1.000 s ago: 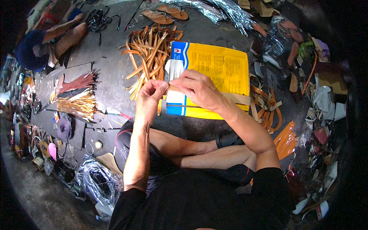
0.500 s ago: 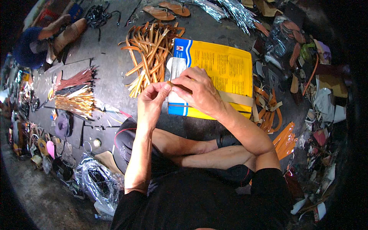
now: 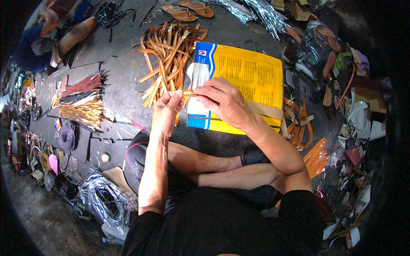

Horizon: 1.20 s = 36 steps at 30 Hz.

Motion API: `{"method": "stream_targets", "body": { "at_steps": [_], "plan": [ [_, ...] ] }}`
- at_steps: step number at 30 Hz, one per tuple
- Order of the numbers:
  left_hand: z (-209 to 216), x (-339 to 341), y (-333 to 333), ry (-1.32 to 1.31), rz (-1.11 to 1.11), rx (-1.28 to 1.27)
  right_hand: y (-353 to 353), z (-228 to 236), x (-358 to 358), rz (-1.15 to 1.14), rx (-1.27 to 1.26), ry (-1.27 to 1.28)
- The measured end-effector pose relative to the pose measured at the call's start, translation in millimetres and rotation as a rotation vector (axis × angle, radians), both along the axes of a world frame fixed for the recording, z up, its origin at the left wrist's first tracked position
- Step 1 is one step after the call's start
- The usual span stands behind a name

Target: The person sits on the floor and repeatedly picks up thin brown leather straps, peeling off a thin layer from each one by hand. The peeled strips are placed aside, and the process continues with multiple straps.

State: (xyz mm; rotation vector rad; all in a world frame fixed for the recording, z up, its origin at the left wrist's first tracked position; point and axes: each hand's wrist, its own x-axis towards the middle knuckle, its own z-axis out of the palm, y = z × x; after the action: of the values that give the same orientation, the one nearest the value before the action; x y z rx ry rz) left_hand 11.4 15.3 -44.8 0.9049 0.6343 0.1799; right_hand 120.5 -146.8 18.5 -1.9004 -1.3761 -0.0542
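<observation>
Between my two hands a short stretch of tan strap [image 3: 188,92] shows, with a tail of it hanging below my left hand [image 3: 169,106]. The fingers of that hand are closed around the strap. My right hand [image 3: 223,101] pinches the other end between thumb and fingers, above the yellow and blue printed panel [image 3: 245,70]. A pale band [image 3: 265,109] and a thin dark strip lie across the panel. White material [image 3: 199,74] sits on its blue part. Just beyond my left hand lies a loose heap of shiny tan straps [image 3: 168,55].
Orange strips [image 3: 316,158] lie to the right of my crossed legs. Bundled maroon and gold strips [image 3: 81,100] are at the left. Sandals [image 3: 179,13] and silver strips [image 3: 267,17] lie far off. Scraps line the right side. Another person's leg [image 3: 79,37] shows at upper left.
My hands have moved apart, so a length of strap now shows between them. The left hand shifted slightly left, and a strap tail hangs below it.
</observation>
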Motion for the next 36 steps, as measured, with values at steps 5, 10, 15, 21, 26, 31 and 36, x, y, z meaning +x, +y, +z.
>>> {"method": "stream_targets", "body": {
  "at_steps": [5,10,15,21,26,31,36],
  "plan": [
    [-28.7,-3.4,14.8,0.021,0.018,0.016,1.1,-0.2,-0.1,-0.009,0.022,0.013],
    [-44.2,-6.1,25.5,0.062,0.088,-0.104,1.3,-1.0,2.8,0.012,0.035,0.068],
    [1.6,-2.7,-1.5,-0.324,0.293,-0.888,1.3,-2.3,5.2,-0.004,0.018,0.112],
    [11.5,5.3,-18.6,-0.048,0.065,-0.120,3.6,-2.3,4.2,0.021,0.059,0.120],
    [-8.2,6.3,-9.6,-0.033,0.062,-0.198,3.9,-2.5,2.8,0.026,0.058,0.104],
    [-26.7,4.2,3.8,0.053,0.086,-0.173,3.3,-1.9,3.3,0.023,0.051,0.080],
    [-51.9,2.5,20.4,0.101,0.120,-0.142,3.7,-3.0,3.6,0.019,0.052,0.069]
  ]
}}
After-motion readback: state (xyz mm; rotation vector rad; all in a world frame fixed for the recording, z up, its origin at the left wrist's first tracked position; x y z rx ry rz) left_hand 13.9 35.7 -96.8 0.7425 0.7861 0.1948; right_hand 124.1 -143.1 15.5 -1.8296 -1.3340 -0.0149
